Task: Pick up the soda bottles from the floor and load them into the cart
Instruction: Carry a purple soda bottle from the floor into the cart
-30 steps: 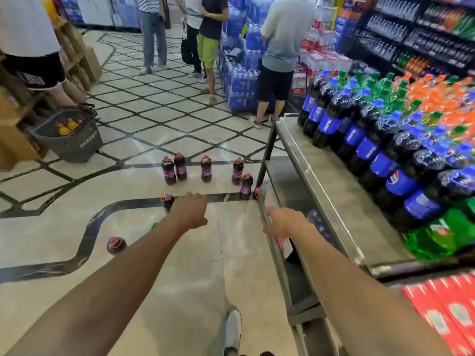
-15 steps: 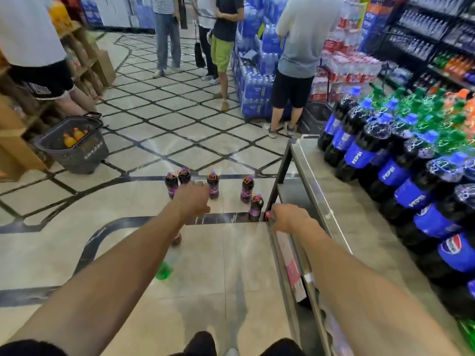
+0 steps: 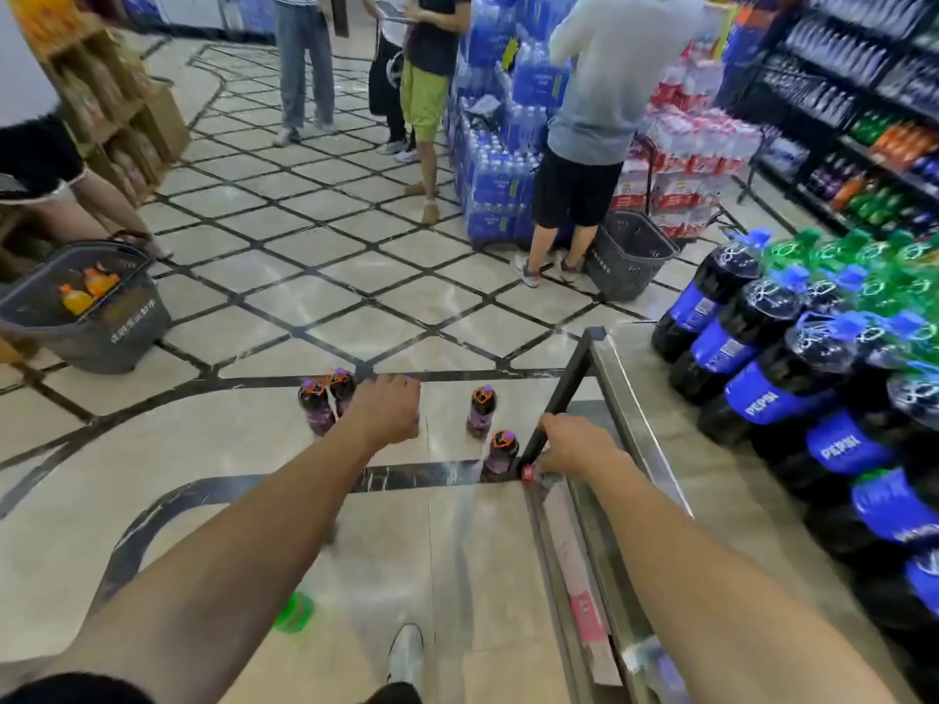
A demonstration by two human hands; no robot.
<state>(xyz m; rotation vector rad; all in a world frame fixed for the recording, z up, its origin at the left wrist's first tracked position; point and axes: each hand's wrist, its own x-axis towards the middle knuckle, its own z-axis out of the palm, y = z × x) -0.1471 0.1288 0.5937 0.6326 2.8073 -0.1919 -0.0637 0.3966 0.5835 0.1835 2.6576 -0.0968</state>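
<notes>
Small dark soda bottles with purple labels stand on the tiled floor: a pair (image 3: 324, 403), one (image 3: 481, 410) and one (image 3: 500, 453) by the cart's corner. My left hand (image 3: 388, 409) reaches out between them, knuckles up, over the spot where another bottle stood; that bottle is hidden, so a grip cannot be judged. My right hand (image 3: 574, 444) grips the dark corner post of the steel cart (image 3: 627, 398). Large Pepsi bottles (image 3: 762, 393) and green bottles (image 3: 864, 256) lie on its top deck.
A green bottle (image 3: 293, 611) lies on the floor near my shoe (image 3: 406, 652). A grey basket (image 3: 101, 332) sits at left beside a bending person. Another grey basket (image 3: 630, 261) stands by a person at stacked water packs (image 3: 495, 185). Drink shelves (image 3: 864, 119) line the right.
I have stepped closer to the bottles. My left hand moved forward and now covers the middle bottle. My right hand went from the cart's edge to its corner post.
</notes>
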